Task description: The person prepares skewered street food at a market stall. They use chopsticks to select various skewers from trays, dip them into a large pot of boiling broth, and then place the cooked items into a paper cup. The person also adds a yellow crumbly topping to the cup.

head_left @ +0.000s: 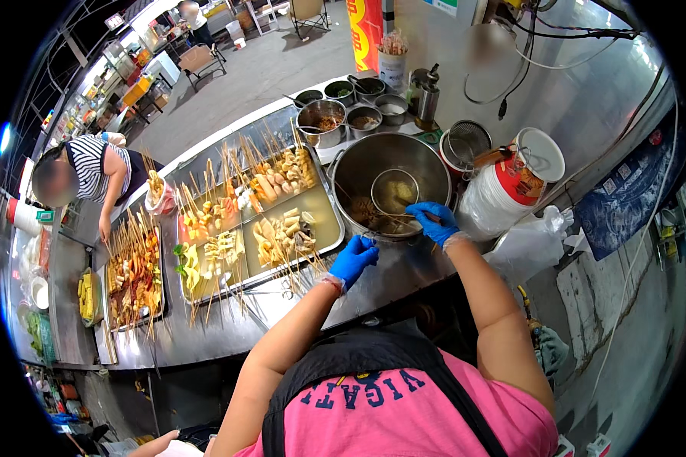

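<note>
A large steel pot (343, 171) stands on the counter before me, with liquid and food in it. My right hand (434, 221), in a blue glove, is closed over the pot's near right rim on a handle that seems to belong to the round mesh strainer (395, 191) inside the pot. Pale food lies in the strainer. At the pot's near left rim is my left hand (355, 260), also gloved in blue, its fingers curled around a thin metal handle or loop; what that belongs to is not clear. A divided steel tray (337, 231) of skewers in broth lies left of the pot.
Steel condiment pots (321, 134) stand behind the tray. Stacked paper bowls (506, 183) and a mesh strainer (470, 141) are at the right. Another skewer tray (161, 285) lies left, where a person (100, 165) reaches towards it. Tongs (257, 292) and skewer ends overhang the tray's near edge.
</note>
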The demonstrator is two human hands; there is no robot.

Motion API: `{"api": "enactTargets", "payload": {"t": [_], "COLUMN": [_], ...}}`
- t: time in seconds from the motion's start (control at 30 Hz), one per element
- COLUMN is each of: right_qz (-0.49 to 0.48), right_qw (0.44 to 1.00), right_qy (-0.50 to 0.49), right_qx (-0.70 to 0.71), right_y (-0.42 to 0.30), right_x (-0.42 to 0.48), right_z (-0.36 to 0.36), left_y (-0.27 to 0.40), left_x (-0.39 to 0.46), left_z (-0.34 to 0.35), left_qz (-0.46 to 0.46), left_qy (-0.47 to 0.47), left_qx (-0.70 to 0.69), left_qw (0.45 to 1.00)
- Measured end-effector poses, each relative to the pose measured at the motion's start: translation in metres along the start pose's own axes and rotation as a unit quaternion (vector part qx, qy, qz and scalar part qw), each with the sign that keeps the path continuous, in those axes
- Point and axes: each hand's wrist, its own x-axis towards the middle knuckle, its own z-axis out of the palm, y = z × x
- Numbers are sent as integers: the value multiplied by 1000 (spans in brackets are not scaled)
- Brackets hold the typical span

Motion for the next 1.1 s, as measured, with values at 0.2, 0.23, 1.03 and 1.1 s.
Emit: {"api": "enactTargets", "payload": {"t": [0.2, 0.23, 1.03, 1.1], "right_qz": [-75, 20, 132, 218], "right_qw": [986, 999, 989, 950], "right_qy": [-3, -3, 32, 64], "right_qx": [-147, -40, 57, 214], "right_y": [9, -10, 14, -12], "right_x": [-2, -1, -6, 8], "right_z": [-12, -10, 0, -6], "left_y": [0, -1, -7, 1], "left_x": [2, 1, -3, -3], "left_z": [1, -1, 3, 2], "left_qz": [2, 4, -11, -16], "left_qy": [-14, -11, -31, -22], "left_qx": [-18, -20, 2, -8], "left_qw": [1000, 1000, 999, 1000]}}
